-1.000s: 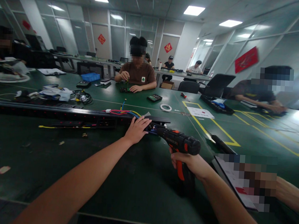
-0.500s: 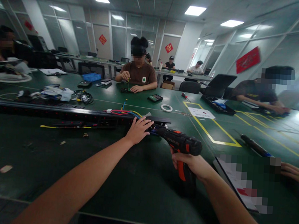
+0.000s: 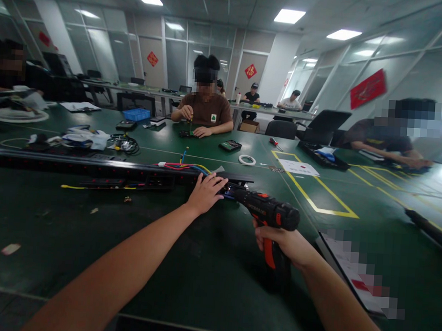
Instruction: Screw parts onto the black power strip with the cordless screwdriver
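My right hand (image 3: pixel 285 242) is wrapped round the handle of a black and orange cordless drill (image 3: pixel 269 208). The drill lies almost level, its nose aimed left at the end of a long black bar (image 3: pixel 75 162). Its tip is hidden close by my left hand (image 3: pixel 205 194), which lies on the bar's right end with fingers stretched out. Red, yellow and blue wires (image 3: pixel 178 166) run along the top of the bar just left of those fingers. A smaller black strip (image 3: pixel 126 183) with a yellow lead lies in front of the bar.
On the green table (image 3: pixel 154 281), a clipboard with papers (image 3: pixel 352 273) lies right of my forearm. Beyond the bar are a white tape roll (image 3: pixel 247 160), a bundle of cables (image 3: pixel 123 143) and a blue basket (image 3: pixel 136 114). A person in brown (image 3: pixel 209 110) works opposite.
The dark pen-like tool at the right has moved away to the right edge, and the other person's hand there has left the view. My hands and the drill have hardly moved.
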A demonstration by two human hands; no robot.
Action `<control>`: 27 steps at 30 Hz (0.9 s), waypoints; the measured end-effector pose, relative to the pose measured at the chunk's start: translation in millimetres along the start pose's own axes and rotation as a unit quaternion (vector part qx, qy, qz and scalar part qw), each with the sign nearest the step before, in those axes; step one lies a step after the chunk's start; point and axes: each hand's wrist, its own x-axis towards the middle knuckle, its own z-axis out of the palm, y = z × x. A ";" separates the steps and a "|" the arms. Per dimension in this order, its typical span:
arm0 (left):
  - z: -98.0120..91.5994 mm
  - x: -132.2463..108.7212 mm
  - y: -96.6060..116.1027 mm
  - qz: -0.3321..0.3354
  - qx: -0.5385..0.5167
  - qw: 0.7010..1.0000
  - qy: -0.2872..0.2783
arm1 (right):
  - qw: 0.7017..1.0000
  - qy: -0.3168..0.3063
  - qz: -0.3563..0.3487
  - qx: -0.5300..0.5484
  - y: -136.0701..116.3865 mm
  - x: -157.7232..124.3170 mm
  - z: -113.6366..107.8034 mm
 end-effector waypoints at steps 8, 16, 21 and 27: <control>-0.4 0.4 3.9 -0.008 -0.007 1.000 0.001 | 1.000 0.015 0.010 0.001 1.3 -2.2 -1.2; 1.8 0.2 3.7 -0.007 -0.015 1.000 0.011 | 1.000 -0.001 0.009 -0.013 0.5 -7.5 -4.7; -1.3 -0.5 4.2 0.001 -0.015 0.999 0.029 | 1.000 0.009 0.013 -0.016 0.2 -6.8 -6.5; -12.6 -1.6 10.5 0.020 -0.055 0.995 0.083 | 1.000 0.015 0.012 -0.023 -3.5 -8.5 -6.3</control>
